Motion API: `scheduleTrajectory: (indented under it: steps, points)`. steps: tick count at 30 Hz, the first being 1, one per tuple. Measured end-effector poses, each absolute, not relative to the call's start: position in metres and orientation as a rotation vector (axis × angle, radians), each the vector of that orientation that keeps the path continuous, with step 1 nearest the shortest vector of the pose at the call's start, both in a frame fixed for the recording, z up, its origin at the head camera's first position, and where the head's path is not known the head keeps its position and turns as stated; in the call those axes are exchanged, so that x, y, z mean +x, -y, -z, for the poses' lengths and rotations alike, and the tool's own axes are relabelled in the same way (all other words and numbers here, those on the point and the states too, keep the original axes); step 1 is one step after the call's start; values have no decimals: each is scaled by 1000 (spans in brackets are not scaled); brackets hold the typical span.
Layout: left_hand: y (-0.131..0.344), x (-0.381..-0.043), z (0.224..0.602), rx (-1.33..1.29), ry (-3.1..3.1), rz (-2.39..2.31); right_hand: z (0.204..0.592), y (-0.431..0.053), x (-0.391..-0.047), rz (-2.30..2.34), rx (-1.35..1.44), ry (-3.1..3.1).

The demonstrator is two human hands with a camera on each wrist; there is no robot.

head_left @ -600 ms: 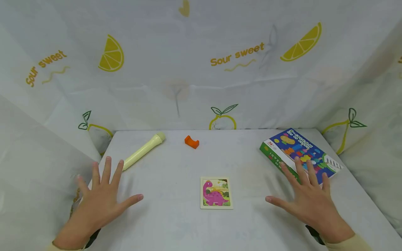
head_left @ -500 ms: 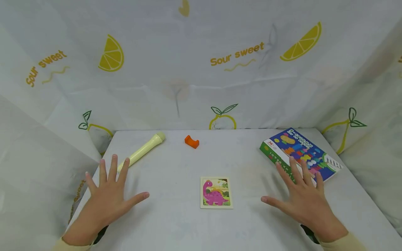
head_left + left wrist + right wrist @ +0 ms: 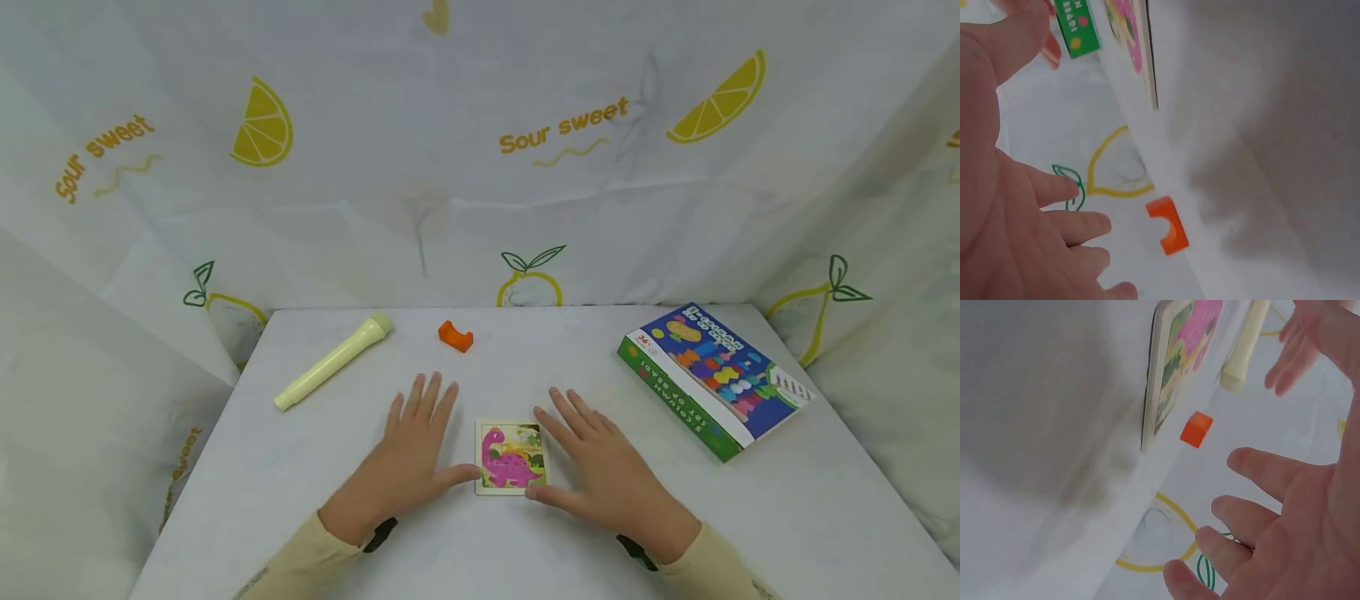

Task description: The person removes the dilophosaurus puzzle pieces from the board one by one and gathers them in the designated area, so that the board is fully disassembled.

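Note:
A small square picture puzzle (image 3: 512,457) with a pink dinosaur in a pale frame lies flat on the table. My left hand (image 3: 411,462) is just left of it, fingers spread and straight, its thumb tip overlapping the puzzle's left edge in the head view. On the other side, my right hand (image 3: 603,475) spreads its fingers, with the thumb tip at the lower right corner. Neither palm has anything in it: the left wrist view shows the bare left palm (image 3: 997,206), and the right wrist view the bare right palm (image 3: 1304,544).
A pale yellow toy microphone (image 3: 333,362) lies at the back left. An orange notched block (image 3: 456,337) sits near the table's far edge. At the right is a blue and green beads box (image 3: 712,379). A white lemon-print cloth (image 3: 390,225) hangs behind the table.
Both hands have moved inward from the table's sides to either side of the dinosaur puzzle. The microphone and the beads box are now uncovered. The puzzle stays in its place.

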State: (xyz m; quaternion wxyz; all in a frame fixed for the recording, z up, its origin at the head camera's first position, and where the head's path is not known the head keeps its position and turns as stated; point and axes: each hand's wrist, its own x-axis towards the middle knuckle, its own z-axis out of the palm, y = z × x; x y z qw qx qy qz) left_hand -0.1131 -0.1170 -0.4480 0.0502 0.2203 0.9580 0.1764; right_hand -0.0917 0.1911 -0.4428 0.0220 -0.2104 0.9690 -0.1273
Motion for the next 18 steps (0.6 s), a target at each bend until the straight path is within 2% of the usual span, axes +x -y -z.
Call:
scheduleTrajectory:
  steps: [3,8,18]
  points:
    - [102,-119,454,759,-2891,-528,446,-179,-96,414,-710,-2953]
    - [85,-133,455,748,-2866,-562,450,-165,-102,476,-741,-2911]
    - [72,-149,456,803,-2907,-467,456,-153,-112,492,-683,-2831]
